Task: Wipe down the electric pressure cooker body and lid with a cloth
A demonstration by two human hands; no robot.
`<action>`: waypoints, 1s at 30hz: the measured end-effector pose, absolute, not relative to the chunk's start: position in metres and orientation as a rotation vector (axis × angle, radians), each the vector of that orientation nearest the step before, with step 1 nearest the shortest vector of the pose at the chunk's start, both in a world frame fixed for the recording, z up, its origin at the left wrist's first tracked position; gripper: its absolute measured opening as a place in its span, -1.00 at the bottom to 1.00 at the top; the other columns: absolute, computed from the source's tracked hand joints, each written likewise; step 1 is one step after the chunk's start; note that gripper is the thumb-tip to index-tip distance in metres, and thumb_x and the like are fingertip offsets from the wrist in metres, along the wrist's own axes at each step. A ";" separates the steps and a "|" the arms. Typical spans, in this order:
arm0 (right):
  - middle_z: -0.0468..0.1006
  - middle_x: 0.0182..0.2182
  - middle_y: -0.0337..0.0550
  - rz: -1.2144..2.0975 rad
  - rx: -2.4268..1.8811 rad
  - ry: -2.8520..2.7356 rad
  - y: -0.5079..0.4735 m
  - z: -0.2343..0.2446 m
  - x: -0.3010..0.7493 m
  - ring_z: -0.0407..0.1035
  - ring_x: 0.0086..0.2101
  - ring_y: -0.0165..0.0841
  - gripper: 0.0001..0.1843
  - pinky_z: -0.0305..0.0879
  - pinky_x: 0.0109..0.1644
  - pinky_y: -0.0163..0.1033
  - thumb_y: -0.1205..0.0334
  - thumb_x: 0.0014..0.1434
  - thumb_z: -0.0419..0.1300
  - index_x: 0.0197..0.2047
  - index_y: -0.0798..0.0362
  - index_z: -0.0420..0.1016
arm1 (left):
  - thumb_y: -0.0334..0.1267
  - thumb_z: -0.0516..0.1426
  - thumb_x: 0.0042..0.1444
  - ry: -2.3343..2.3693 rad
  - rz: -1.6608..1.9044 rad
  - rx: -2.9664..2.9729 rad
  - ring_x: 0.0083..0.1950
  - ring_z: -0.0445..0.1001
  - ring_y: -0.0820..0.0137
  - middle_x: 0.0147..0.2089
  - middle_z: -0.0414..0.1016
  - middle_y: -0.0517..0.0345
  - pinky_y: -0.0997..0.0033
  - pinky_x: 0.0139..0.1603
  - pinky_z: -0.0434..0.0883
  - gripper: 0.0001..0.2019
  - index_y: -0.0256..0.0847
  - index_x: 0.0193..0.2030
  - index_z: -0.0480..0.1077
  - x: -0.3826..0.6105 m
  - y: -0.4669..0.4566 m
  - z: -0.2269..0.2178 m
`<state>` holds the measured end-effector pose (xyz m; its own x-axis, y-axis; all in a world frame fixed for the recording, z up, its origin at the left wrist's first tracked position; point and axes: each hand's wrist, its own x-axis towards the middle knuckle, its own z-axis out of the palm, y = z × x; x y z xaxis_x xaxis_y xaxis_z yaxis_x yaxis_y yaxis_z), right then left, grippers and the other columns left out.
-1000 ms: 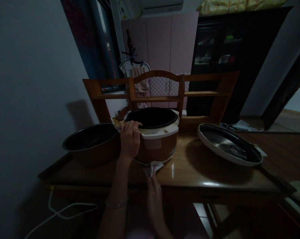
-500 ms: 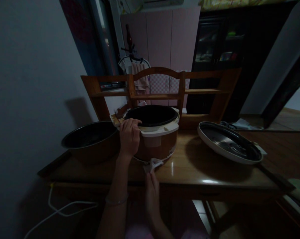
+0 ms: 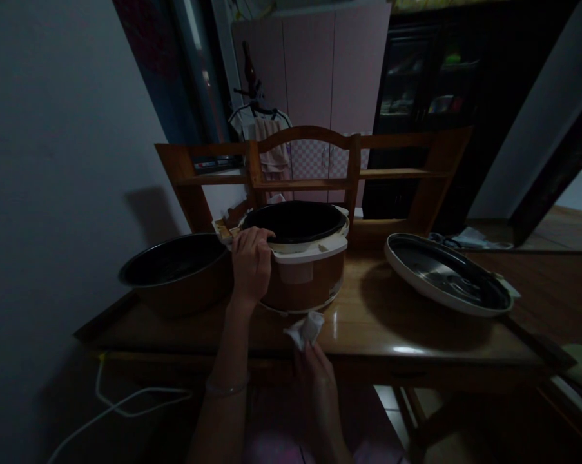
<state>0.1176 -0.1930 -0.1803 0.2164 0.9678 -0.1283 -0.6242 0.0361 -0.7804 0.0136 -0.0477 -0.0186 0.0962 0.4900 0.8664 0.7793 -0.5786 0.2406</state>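
Before me on the wooden table stands the lidless body of a rice cooker (image 3: 303, 287), brown with a white rim and a dark inside. My left hand (image 3: 252, 258) grips its rim at the front left, fingers curled over the edge. Lower down, near the table's front edge, my right hand (image 3: 317, 374) pinches a crumpled white tissue (image 3: 307, 327). The tissue is just in front of the cooker's base, apart from it. To the left sits a dark, wide inner pot (image 3: 174, 283). At the right lies the cooker's round lid (image 3: 445, 277), its underside facing up.
A wooden shelf rack (image 3: 305, 185) rises along the back of the table (image 3: 368, 322). A white cord (image 3: 140, 394) hangs below the table's left end. Pink wardrobe doors (image 3: 310, 77) and a dark cabinet (image 3: 416, 84) stand beyond.
My right hand has drawn the tissue back from the cooker's base, toward me and slightly right. My left hand stays on the rim.
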 end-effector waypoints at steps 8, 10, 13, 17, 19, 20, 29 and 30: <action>0.37 0.30 -0.11 1.106 -1.113 -0.553 -0.165 -0.186 0.131 0.17 0.33 -0.08 -0.31 0.17 0.36 -0.03 -0.19 0.14 0.23 0.24 0.02 0.48 | -0.21 -0.31 0.40 -1.247 -1.472 -2.103 0.05 0.38 0.21 -0.11 0.46 0.04 0.11 0.25 0.20 -0.56 -0.12 -0.10 0.39 0.013 -0.048 -0.018; 0.32 0.33 -0.11 1.124 -1.097 -0.537 -0.163 -0.189 0.119 0.17 0.33 -0.12 -0.28 0.17 0.35 -0.07 -0.19 0.17 0.21 0.29 0.03 0.42 | -0.21 -0.31 0.39 -1.243 -1.468 -2.103 0.05 0.38 0.22 -0.11 0.46 0.04 0.11 0.26 0.19 -0.55 -0.13 -0.10 0.38 0.014 -0.048 -0.018; 0.26 0.36 -0.09 1.150 -1.081 -0.500 -0.164 -0.189 0.101 0.15 0.34 -0.13 -0.22 0.19 0.34 -0.09 -0.22 0.18 0.19 0.33 0.06 0.36 | -0.21 -0.31 0.40 -1.233 -1.468 -2.105 0.04 0.37 0.22 -0.11 0.45 0.05 0.12 0.26 0.19 -0.56 -0.13 -0.10 0.38 0.014 -0.048 -0.018; 0.36 0.31 -0.13 1.145 -1.030 -0.515 -0.167 -0.185 0.085 0.16 0.34 -0.15 -0.25 0.21 0.33 -0.09 -0.21 0.21 0.15 0.35 0.02 0.35 | -0.20 -0.32 0.40 -1.243 -1.450 -2.104 0.04 0.38 0.21 -0.10 0.46 0.04 0.12 0.24 0.19 -0.55 -0.12 -0.10 0.37 0.014 -0.048 -0.018; 0.42 0.27 -0.13 1.138 -1.005 -0.529 -0.168 -0.186 0.078 0.18 0.33 -0.17 -0.30 0.21 0.32 -0.09 -0.18 0.24 0.13 0.34 0.00 0.37 | -0.20 -0.33 0.40 -1.247 -1.443 -2.105 0.04 0.38 0.21 -0.10 0.45 0.04 0.11 0.24 0.19 -0.55 -0.12 -0.10 0.37 0.014 -0.048 -0.018; 0.43 0.25 -0.12 1.151 -0.997 -0.529 -0.169 -0.186 0.076 0.19 0.32 -0.17 -0.31 0.21 0.32 -0.09 -0.18 0.24 0.13 0.32 0.01 0.38 | -0.20 -0.33 0.40 -1.244 -1.443 -2.107 0.03 0.38 0.21 -0.10 0.45 0.03 0.11 0.24 0.19 -0.55 -0.12 -0.11 0.37 0.013 -0.048 -0.018; 0.54 0.15 -0.03 1.356 -0.841 -0.418 -0.165 -0.182 0.078 0.37 0.21 -0.09 -0.34 0.27 0.29 -0.06 -0.14 0.06 0.29 0.12 0.11 0.58 | -0.20 -0.32 0.40 -1.260 -1.447 -2.107 0.02 0.38 0.22 -0.12 0.46 0.04 0.12 0.22 0.20 -0.55 -0.12 -0.12 0.37 0.013 -0.047 -0.018; 0.57 0.11 -0.04 1.344 -0.843 -0.414 -0.167 -0.183 0.081 0.40 0.18 -0.08 -0.37 0.31 0.26 -0.05 -0.15 0.06 0.29 0.09 0.09 0.60 | -0.20 -0.32 0.40 -1.259 -1.449 -2.110 0.02 0.38 0.22 -0.12 0.46 0.04 0.12 0.22 0.21 -0.56 -0.12 -0.11 0.37 0.013 -0.047 -0.018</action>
<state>0.0812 -0.1675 -0.1833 0.2139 0.9565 -0.1983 -0.6792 -0.0003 -0.7340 0.0131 -0.0472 -0.0179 0.1132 0.4949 0.8615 0.7844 -0.5768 0.2283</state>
